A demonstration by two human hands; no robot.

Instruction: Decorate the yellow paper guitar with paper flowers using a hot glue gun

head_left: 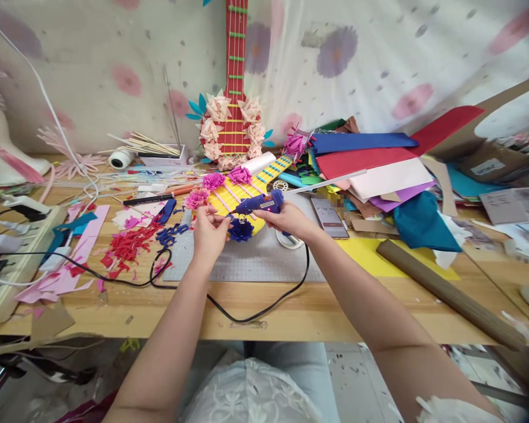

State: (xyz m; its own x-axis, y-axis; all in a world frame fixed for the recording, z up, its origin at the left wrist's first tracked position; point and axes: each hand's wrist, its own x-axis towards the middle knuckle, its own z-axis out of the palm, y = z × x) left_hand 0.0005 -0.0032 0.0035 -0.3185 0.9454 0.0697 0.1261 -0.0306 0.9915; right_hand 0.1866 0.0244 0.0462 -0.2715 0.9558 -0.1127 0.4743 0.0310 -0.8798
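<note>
My right hand (286, 222) is wrapped round a blue hot glue gun (258, 204), with a long glue stick (324, 181) jutting from its back. The nozzle points left, toward the pinched fingers of my left hand (209, 232). What those fingers hold is too small to make out. Just below the nozzle sits a dark blue paper flower (241, 229) on a yellow craft guitar (223, 200). Pink and magenta paper flowers (214, 180) decorate the guitar's upper left edge. Beneath it lies a grey cutting mat (247, 264).
A red craft guitar (231, 126) leans against the curtain. Red paper scraps (127, 247) lie left, near a power strip (22, 258). The gun's black cord (247, 320) loops along the front. A phone (330, 217), coloured sheets (370, 158) and a brown roll (449, 294) are at right.
</note>
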